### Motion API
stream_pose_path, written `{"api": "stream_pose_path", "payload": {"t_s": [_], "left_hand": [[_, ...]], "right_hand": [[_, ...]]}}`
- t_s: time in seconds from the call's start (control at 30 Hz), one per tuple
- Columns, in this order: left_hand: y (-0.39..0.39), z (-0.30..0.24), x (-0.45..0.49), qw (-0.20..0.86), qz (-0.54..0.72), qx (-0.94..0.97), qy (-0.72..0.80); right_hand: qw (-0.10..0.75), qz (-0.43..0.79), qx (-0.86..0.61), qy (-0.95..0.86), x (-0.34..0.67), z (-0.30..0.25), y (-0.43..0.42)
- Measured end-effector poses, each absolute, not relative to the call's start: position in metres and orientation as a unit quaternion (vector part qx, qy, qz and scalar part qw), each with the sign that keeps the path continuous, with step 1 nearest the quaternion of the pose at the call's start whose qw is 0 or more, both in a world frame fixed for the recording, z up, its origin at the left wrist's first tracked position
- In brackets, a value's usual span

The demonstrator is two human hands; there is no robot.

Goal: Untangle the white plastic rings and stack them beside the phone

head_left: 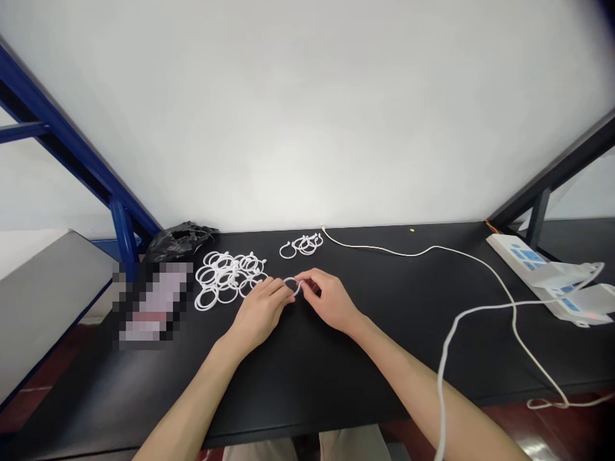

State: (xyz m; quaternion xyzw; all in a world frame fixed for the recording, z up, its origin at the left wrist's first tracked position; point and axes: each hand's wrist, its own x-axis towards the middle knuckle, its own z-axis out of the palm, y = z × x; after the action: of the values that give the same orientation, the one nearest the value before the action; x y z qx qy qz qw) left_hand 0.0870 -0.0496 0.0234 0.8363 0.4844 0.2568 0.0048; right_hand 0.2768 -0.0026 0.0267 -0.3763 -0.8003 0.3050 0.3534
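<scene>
Between my two hands is a thin white ring point(290, 280), held just above the black table point(375, 365). My left hand point(262, 310) has its fingers closed on the ring's left side. On the right side, my right hand point(331, 298) pinches the same ring between thumb and fingertips. Part of the ring is hidden by the fingers. A loose pile of several similar white rings point(227, 287), some with small knobs, lies left of my left hand. Beyond my hands, a smaller group of white rings point(304, 244) rests near the wall.
A crumpled black plastic bag point(180, 238) lies at the back left, behind a blurred-out item point(158, 298). A white power strip point(523, 256) with plugged-in adapters is at the right. White cables point(456, 314) run across the table's right side. Blue frame bars point(72, 128) slope at the left.
</scene>
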Motion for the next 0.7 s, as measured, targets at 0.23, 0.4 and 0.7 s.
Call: {"api": "stream_pose_path", "payload": {"t_s": [0.23, 0.4, 0.7], "left_hand": [[-0.0501, 0.0221, 0.0861, 0.015, 0.252, 0.838, 0.483], [-0.0483, 0.0201, 0.0856, -0.001, 0.24, 0.838, 0.491], [-0.0496, 0.0209, 0.0848, -0.013, 0.229, 0.838, 0.495]], "right_hand": [[0.351, 0.303, -0.379, -0.801, 0.2773, 0.028, -0.0042], [0.343, 0.309, -0.385, -0.799, 0.277, 0.0302, -0.0051], [0.346, 0.313, -0.387, -0.796, 0.2756, 0.027, -0.0047]]}}
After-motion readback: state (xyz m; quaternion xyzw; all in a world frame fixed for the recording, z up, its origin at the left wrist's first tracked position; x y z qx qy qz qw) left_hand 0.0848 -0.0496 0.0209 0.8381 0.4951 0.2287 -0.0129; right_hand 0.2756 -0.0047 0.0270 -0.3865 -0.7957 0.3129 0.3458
